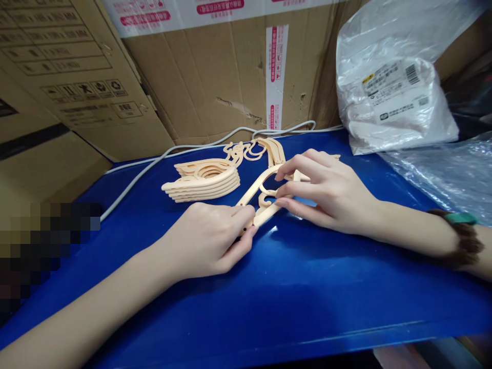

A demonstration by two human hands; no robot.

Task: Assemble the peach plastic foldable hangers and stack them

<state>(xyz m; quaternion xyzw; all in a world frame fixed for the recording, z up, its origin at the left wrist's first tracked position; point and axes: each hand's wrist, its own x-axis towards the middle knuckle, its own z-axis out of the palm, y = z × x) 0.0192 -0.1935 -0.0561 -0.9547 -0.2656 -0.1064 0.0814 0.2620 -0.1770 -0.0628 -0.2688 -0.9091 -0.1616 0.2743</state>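
Fingers of the left hand (pixel 211 238) are closed on a cream hanger (pixel 251 189) over the counter (pixel 307 297); any hold by the right hand (pixel 328 192) cannot be confirmed. It could be cracked by uneven twisting.

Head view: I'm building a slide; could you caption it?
Left hand grips a cream hanger, right hand touches it, over a blue table with stacked hangers nearby.
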